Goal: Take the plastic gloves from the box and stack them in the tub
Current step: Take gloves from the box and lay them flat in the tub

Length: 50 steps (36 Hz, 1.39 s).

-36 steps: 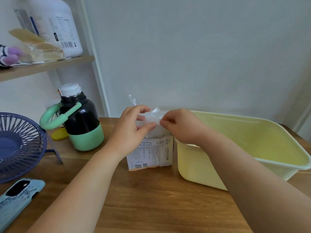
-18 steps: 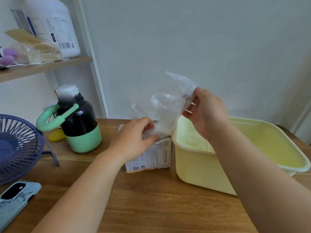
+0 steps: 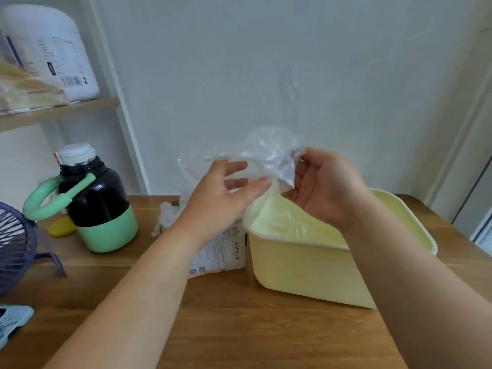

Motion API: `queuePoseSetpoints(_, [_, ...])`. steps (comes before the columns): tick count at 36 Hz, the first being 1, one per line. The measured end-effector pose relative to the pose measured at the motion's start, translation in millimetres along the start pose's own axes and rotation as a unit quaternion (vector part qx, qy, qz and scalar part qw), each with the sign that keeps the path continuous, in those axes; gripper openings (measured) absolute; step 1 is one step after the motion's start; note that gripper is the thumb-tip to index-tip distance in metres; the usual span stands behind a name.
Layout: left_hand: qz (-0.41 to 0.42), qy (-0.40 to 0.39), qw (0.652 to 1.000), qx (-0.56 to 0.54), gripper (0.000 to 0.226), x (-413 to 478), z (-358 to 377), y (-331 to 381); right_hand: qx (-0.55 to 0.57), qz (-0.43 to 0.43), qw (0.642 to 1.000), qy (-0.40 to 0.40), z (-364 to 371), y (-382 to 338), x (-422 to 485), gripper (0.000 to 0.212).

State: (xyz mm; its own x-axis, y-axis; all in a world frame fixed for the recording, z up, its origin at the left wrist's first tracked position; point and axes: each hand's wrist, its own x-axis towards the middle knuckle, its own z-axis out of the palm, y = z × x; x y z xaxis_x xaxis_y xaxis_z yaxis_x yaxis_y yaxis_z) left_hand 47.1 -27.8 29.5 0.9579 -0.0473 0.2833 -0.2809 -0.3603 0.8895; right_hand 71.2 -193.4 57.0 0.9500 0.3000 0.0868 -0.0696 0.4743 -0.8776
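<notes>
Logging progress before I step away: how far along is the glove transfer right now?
Done: one clear glove is out of the box. In hand: the right hand pinches it above the yellow tub, near its corner, and the left hand touches it with its thumb. Left: laying it in the tub, then the rest; loose plastic pokes from the box. Whether the tub already holds gloves is unclear.
</notes>
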Motion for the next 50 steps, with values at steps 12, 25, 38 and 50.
queuePoseSetpoints(12, [-0.023,0.099,0.981,-0.162,0.030,11,37,16,-0.087,0.045,0.989,-0.110,-22,-15,-19,0.087])
queuePoseSetpoints(25, [-0.051,0.134,0.949,-0.280,0.018,10,41,21,-0.071,-0.060,0.993,0.074,-26,-15,-22,0.013])
queuePoseSetpoints(38, [-0.111,0.030,0.919,-0.376,0.052,11,30,16,0.014,-0.012,1.000,0.015,-35,-17,-27,0.016])
queuePoseSetpoints(50, [-0.090,0.026,0.927,-0.362,0.009,10,38,23,0.121,-0.036,0.982,-0.138,-41,-25,-29,0.045])
